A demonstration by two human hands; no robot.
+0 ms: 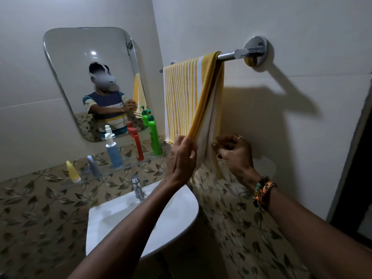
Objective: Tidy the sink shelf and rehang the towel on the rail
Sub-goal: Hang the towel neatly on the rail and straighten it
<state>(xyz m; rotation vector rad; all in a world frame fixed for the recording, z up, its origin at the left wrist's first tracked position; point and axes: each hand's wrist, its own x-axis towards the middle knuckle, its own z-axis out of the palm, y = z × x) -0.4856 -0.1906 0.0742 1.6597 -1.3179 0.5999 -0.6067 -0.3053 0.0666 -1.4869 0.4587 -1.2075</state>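
- Head view: the yellow striped towel (187, 97) hangs over the chrome rail (226, 55) at 1 o'clock.
- The left hand (182, 158) pinches the towel's lower folded edge (fingers closed on cloth).
- The right hand (234, 153), at the left hand's 3 o'clock, grips its hanging end.
- At 9 o'clock, bottles stand on the glass shelf (128, 168).

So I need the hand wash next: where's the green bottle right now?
In the head view, the green bottle stands upright at the right end of the glass shelf, beside the red bottle and just left of the hanging towel.
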